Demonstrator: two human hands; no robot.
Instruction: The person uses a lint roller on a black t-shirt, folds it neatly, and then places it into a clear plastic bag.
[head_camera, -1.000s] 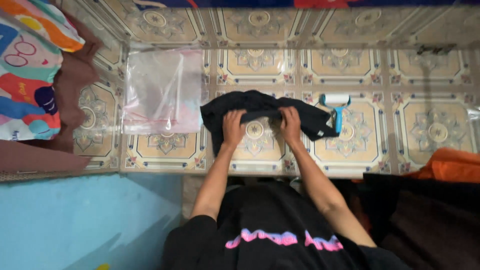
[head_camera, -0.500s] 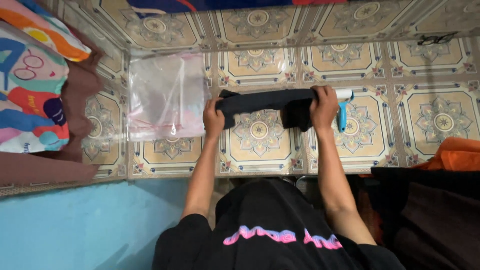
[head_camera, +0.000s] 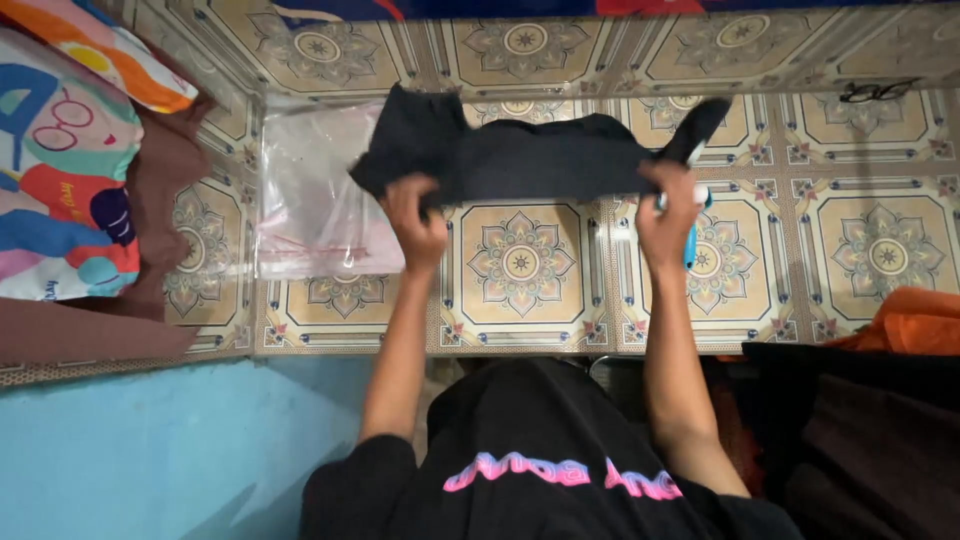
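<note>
Two hands, left hand (head_camera: 418, 220) and right hand (head_camera: 668, 215), each gripping one black garment (head_camera: 530, 155) beside one clear bag (head_camera: 320, 205).

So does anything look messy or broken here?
Nothing looks broken or spilled. The left hand and right hand hold a black cloth garment stretched up over the patterned tile floor. Its corners flop unevenly. A blue-handled lint roller lies partly hidden behind the right hand.

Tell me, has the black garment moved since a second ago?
Yes. The black garment has gone up off the tiled floor, stretched between left hand and right hand, now overlapping the clear plastic bag.
</note>
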